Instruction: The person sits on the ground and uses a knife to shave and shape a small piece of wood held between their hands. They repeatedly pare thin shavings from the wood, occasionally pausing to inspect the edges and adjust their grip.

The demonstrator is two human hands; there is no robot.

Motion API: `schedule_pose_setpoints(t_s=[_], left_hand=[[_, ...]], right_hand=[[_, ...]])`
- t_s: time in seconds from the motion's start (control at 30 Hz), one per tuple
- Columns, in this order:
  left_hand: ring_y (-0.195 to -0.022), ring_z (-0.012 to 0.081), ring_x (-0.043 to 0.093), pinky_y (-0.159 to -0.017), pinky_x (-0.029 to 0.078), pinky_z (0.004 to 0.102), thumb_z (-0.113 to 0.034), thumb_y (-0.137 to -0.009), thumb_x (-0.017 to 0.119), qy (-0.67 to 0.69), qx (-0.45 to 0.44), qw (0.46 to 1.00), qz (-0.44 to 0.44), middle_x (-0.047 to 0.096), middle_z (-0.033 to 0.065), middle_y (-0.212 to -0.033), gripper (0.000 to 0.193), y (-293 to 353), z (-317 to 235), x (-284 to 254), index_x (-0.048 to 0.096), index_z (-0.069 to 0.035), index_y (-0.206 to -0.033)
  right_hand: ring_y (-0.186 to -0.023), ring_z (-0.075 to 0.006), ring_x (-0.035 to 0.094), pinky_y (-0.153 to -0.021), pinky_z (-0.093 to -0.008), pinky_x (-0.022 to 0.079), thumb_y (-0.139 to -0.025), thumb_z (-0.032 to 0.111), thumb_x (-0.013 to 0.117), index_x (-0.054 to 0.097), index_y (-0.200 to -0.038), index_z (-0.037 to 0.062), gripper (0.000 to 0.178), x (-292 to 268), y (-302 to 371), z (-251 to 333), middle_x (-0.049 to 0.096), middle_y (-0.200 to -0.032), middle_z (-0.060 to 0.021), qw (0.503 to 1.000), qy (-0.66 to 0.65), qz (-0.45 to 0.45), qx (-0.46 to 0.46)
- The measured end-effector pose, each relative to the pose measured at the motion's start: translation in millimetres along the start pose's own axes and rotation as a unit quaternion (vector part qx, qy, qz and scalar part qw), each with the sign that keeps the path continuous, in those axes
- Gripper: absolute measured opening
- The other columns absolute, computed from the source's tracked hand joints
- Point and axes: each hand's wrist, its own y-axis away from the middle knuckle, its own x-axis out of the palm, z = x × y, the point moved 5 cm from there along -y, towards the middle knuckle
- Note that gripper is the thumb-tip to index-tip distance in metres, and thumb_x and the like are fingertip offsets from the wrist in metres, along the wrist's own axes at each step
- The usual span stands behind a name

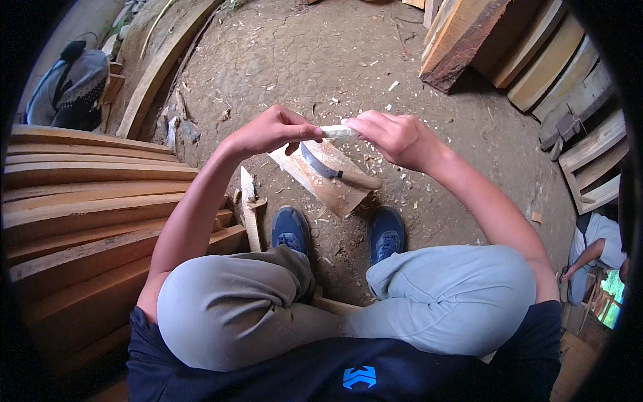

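Note:
Between my two hands is a small pale piece of wood (338, 131), held out level in front of my knees. My left hand (276, 131) pinches its left end between thumb and fingers. The thumb and fingers of my right hand (394, 139) close on the other end. Below them, on the ground just ahead of my shoes, lies a wooden block (328, 193) scattered with shavings. On top of it rests a curved grey blade (317, 161) with a dark band at its right end. What looks like a wooden handle continues from there; neither hand touches it.
Stacked boards (100, 201) rise close at my left. More planks and a thick beam (462, 40) lean at the far right. A split stick (250, 211) lies beside my left shoe. Shavings dot the dirt floor (281, 60). Another person (598, 244) is at the right edge.

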Motion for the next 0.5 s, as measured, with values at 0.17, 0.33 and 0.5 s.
schedule_pose_setpoints(t_s=[0.17,0.33,0.5], left_hand=[[-0.047,0.0054,0.042,-0.044,0.028,0.0256,-0.05,-0.09,0.069,-0.002,-0.009,1.0,-0.026,0.055,-0.0036,-0.057,0.043,-0.6,-8.1,2.1,0.078,-0.009,-0.094],[-0.054,0.0054,0.051,-0.049,0.035,0.0234,-0.046,-0.088,0.072,-0.004,0.017,0.999,-0.03,0.058,-0.0021,-0.06,0.041,-2.1,-7.6,2.2,0.078,-0.006,-0.094],[-0.058,0.0066,0.054,-0.051,0.038,0.0242,-0.045,-0.086,0.074,-0.055,0.041,0.996,-0.057,0.06,-0.0009,-0.062,0.042,-4.5,-7.1,3.1,0.077,-0.003,-0.091]], right_hand=[[-0.077,-0.0239,0.069,-0.063,-0.0349,0.059,-0.088,0.011,0.062,0.059,-0.116,0.0058,0.028,1.1,1.0,-6.1,0.066,-0.095,-0.0085,0.995,0.089,0.018,0.029],[-0.073,-0.024,0.067,-0.061,-0.0365,0.058,-0.09,0.015,0.061,0.056,-0.114,0.0055,0.026,5.2,0.0,-4.9,0.061,-0.089,-0.0088,0.99,0.121,0.047,0.049],[-0.067,-0.0234,0.068,-0.052,-0.0352,0.058,-0.094,0.021,0.057,0.052,-0.117,0.0072,0.027,11.9,5.7,-6.6,0.06,-0.089,-0.0088,0.991,0.096,0.072,0.055]])
